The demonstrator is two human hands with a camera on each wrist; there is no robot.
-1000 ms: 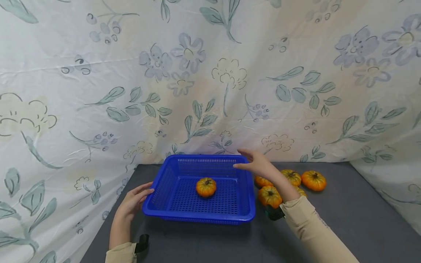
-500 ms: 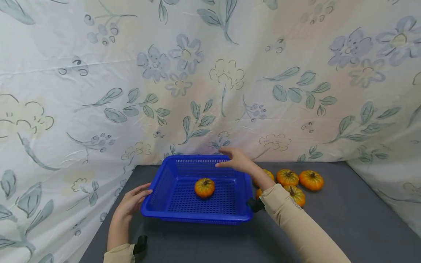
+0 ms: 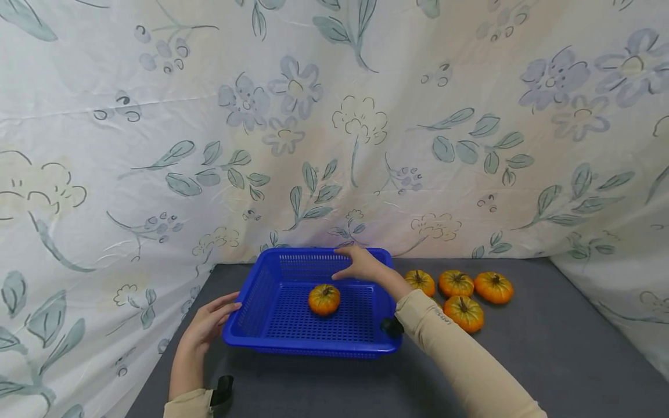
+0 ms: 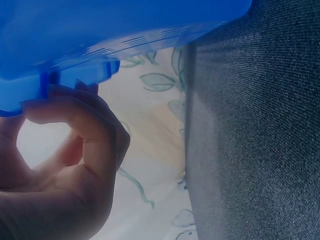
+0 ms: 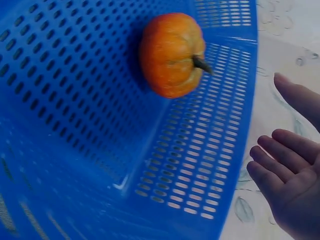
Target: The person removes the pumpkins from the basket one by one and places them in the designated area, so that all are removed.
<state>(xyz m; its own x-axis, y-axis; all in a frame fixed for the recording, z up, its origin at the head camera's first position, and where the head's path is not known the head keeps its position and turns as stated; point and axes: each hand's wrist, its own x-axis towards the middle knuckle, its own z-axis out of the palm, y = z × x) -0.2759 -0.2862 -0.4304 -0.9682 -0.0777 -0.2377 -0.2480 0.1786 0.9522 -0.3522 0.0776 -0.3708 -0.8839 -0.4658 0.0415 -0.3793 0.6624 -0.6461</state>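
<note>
A blue perforated plastic basket (image 3: 313,347) stands on the dark table, with one small orange pumpkin (image 3: 324,299) on its floor. At the basket's left rim is my left hand (image 3: 206,322); its curled fingers and thumb grip the rim edge, as the left wrist view also shows (image 4: 75,150). My right hand (image 3: 363,264) hovers over the basket's back right part, above and to the right of the pumpkin. Its fingers and thumb are spread apart and hold nothing. In the right wrist view the same pumpkin (image 5: 172,55) lies clear of the right hand (image 5: 295,185).
To the basket's right, several more orange pumpkins lie on the table, among them a front one (image 3: 463,314) and a far right one (image 3: 493,287). My right sleeve (image 3: 449,342) partly covers that group. A floral cloth (image 3: 366,145) hangs behind the table (image 3: 554,348).
My right hand has moved left from the basket's right rim to over its inside, then lowered slightly. More pumpkins at the right are uncovered. The left hand stays at the rim.
</note>
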